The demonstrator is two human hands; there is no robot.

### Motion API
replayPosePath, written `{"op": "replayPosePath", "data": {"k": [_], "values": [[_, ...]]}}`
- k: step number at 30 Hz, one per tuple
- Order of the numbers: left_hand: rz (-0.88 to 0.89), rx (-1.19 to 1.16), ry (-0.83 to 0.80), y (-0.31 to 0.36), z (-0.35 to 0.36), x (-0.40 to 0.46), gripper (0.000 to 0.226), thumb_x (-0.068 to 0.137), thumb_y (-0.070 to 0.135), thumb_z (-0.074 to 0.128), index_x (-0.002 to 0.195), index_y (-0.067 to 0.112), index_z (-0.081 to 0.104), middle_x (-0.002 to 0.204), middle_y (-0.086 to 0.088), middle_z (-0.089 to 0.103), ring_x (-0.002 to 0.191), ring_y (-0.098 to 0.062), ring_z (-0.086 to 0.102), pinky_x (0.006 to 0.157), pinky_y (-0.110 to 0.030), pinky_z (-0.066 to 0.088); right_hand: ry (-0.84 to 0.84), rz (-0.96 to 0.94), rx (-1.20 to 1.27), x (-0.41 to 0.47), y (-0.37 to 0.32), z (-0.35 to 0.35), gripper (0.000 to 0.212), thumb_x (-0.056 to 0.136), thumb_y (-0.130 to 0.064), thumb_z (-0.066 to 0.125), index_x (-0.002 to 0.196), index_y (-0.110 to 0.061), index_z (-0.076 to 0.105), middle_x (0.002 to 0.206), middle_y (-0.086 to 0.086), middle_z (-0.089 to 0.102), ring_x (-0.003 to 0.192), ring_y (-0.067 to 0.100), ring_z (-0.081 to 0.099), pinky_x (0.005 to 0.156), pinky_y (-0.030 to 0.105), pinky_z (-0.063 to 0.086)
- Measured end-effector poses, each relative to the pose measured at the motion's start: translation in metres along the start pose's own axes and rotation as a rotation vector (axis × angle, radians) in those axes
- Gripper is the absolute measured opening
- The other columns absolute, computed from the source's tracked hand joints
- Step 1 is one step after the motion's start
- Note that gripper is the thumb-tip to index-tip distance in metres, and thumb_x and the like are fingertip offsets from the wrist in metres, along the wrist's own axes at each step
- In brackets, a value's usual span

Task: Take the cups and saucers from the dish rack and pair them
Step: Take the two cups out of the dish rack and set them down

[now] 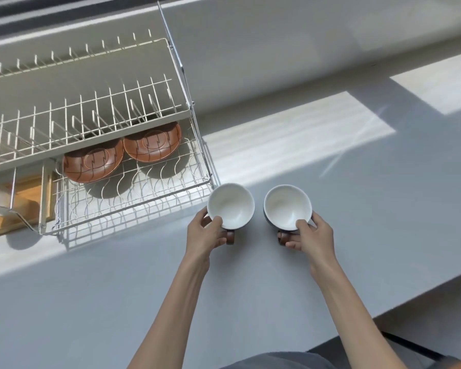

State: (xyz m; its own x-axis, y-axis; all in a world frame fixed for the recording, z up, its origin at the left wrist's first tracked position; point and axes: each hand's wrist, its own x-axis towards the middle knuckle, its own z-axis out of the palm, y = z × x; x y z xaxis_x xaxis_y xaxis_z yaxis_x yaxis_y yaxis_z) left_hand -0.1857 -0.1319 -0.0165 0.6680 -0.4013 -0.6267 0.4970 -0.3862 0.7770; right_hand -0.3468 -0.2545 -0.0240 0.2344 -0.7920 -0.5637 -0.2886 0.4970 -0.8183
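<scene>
Two cups out of the dish rack (194, 145), each gripped at its handle.

The left hand (206, 233) grasps the left cup (231, 205) and the right hand (309, 237) the right cup (288, 207), fingers clenched round handles with thumbs on rims, likely steadying them upright just right of the rack. Both brown saucers (152, 141) lie inside the rack's lower tier. The grey tabletop (357, 209) is sunlit beyond.

Setting: home kitchen. Evidence: two-tier wire dish rack (96, 134) on grey bench (117, 302), brown saucers (152, 145) draining, wooden board (24, 201) beneath.
</scene>
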Motion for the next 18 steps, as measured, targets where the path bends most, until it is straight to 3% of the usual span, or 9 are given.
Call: {"op": "replayPosePath", "data": {"k": [9, 18], "values": [[-0.047, 0.032, 0.007, 0.005, 0.018, 0.021, 0.05, 0.094, 0.0, 0.047, 0.141, 0.017, 0.044, 0.097, 0.002, 0.062, 0.041, -0.012, 0.064, 0.044, -0.019, 0.053, 0.033, 0.012, 0.019, 0.022, -0.003, -0.009, 0.042, 0.089, 0.0, 0.042, 0.127, -0.012, 0.056, 0.096, 0.029, 0.07, 0.063, 0.03, 0.07, 0.046, 0.024, 0.053], [-0.048, 0.058, -0.013, 0.003, 0.016, 0.026, 0.046, 0.094, -0.002, 0.047, 0.136, 0.017, 0.047, 0.097, -0.002, 0.062, 0.039, -0.011, 0.062, 0.042, -0.018, 0.052, 0.042, 0.02, 0.032, 0.025, 0.002, -0.008, 0.04, 0.09, 0.0, 0.042, 0.125, -0.012, 0.056, 0.086, 0.02, 0.069, 0.064, 0.032, 0.069, 0.047, 0.025, 0.054]]}}
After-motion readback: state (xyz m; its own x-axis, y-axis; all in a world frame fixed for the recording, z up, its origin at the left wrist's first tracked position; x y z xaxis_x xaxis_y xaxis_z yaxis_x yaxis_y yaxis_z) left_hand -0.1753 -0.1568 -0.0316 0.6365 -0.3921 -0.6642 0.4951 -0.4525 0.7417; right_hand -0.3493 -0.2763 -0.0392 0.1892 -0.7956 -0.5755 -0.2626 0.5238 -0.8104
